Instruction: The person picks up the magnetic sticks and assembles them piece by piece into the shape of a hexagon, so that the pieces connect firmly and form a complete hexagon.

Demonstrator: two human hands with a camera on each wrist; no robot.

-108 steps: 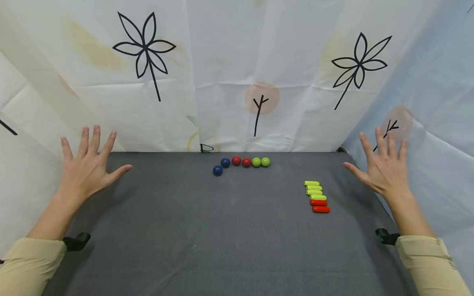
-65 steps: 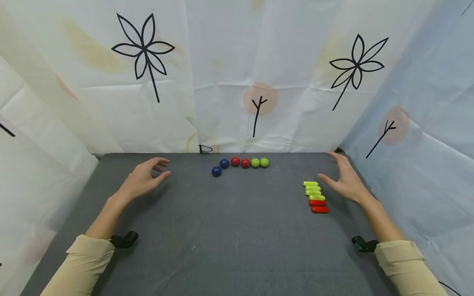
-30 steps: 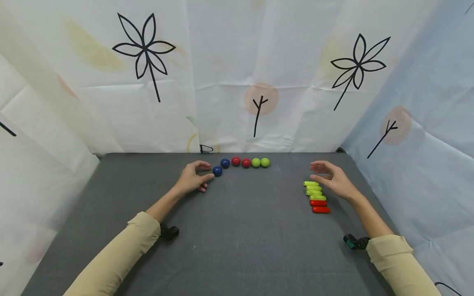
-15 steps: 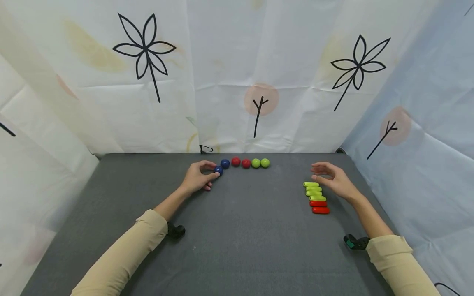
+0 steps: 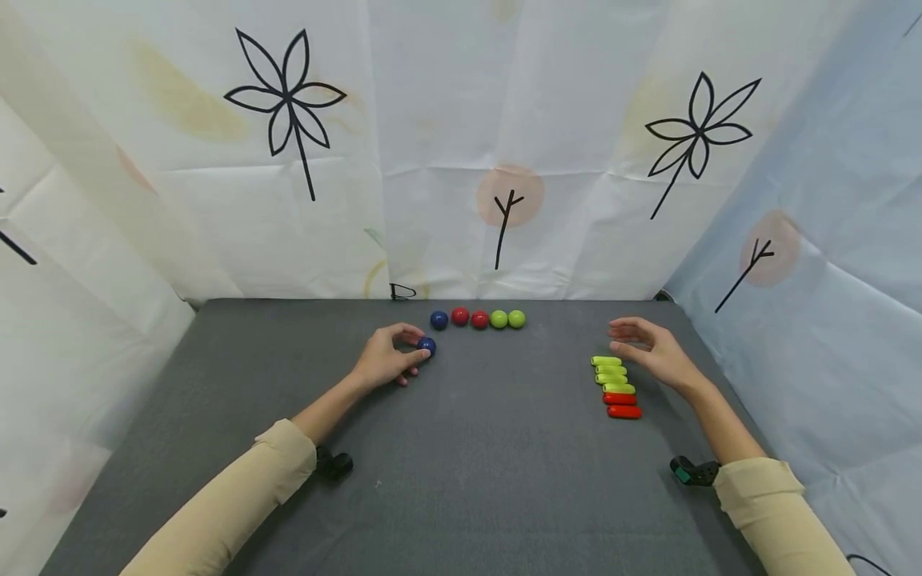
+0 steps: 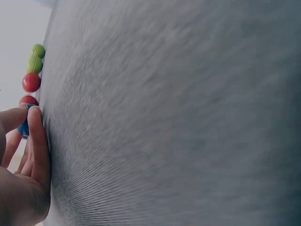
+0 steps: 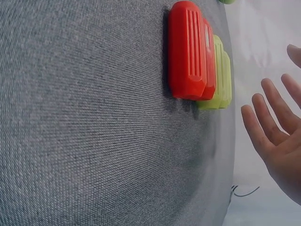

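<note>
Two fingers of the left hand (image 5: 389, 358), the thumb and the index finger, pinch a blue ball (image 5: 427, 346) close to their tips. The ball sits between the ends of these two, the thumb on the side nearer the person and the index finger on the far side, the gap between them no wider than the ball. The other fingers of that hand bend beneath. Whether the ball touches the grey cloth (image 5: 461, 464) cannot be told. Its outline is round, the same length every way.

Just beyond it and slightly to the right lies a second blue ball (image 5: 439, 320), first in a row that runs rightward with two red balls (image 5: 479, 320) and two green balls (image 5: 516, 319).

Well apart, the right hand (image 5: 657, 358) hangs beside the far end of a column of sticks, its fingers loosely extended, thumb apart, with nothing in its grasp. Four yellow-green sticks (image 5: 611, 378) lie farther off and two red sticks (image 5: 624, 412) nearer the person. All lie side by side, their long axes running left to right across the table, the column slanting rightward as it nears the person.
</note>
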